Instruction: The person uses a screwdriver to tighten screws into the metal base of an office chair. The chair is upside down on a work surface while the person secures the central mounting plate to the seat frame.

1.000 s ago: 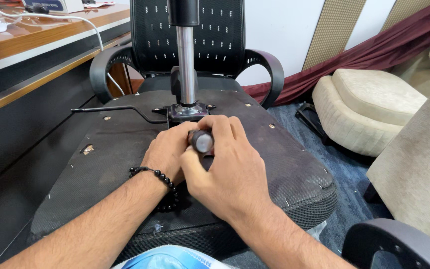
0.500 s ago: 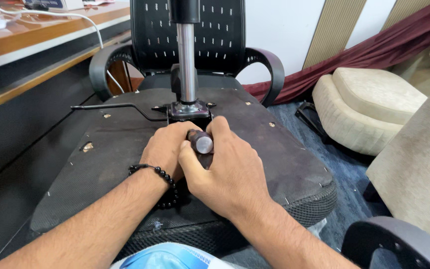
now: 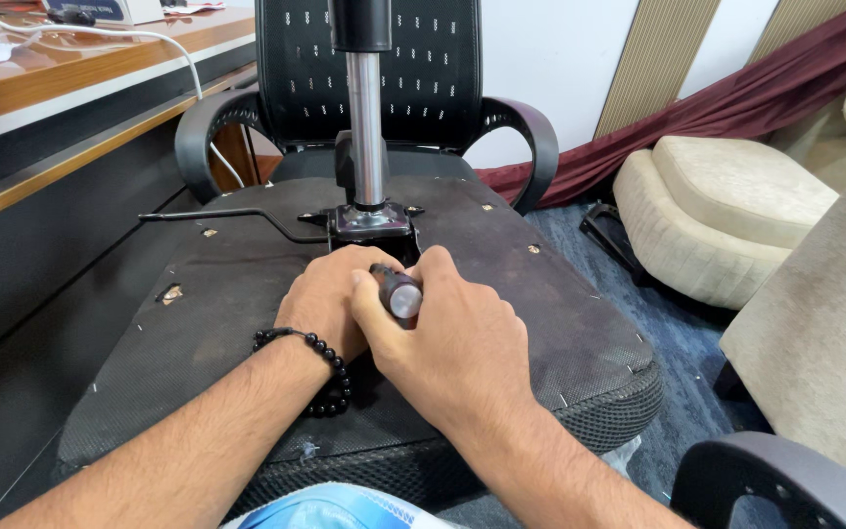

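— Gripping the screwdriver handle (image 3: 399, 292), is the right hand (image 3: 452, 338) fully closed?
— Yes, fingers wrapped tight; the left hand (image 3: 325, 299) cups in front of it, closed around the shaft. Best to keep it upright, pressing straight down, just short of the mechanism plate (image 3: 372, 223) under the gas cylinder (image 3: 366, 127).

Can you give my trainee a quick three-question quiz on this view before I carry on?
1. True or false: both hands grip one tool.
2. Which wrist wears the black bead bracelet?
3. The metal column stands: A) on the upturned seat base, B) on the desk, C) on the beige cushion.

Key:
1. True: the left hand and right hand wrap the tool handle.
2. Left.
3. A.
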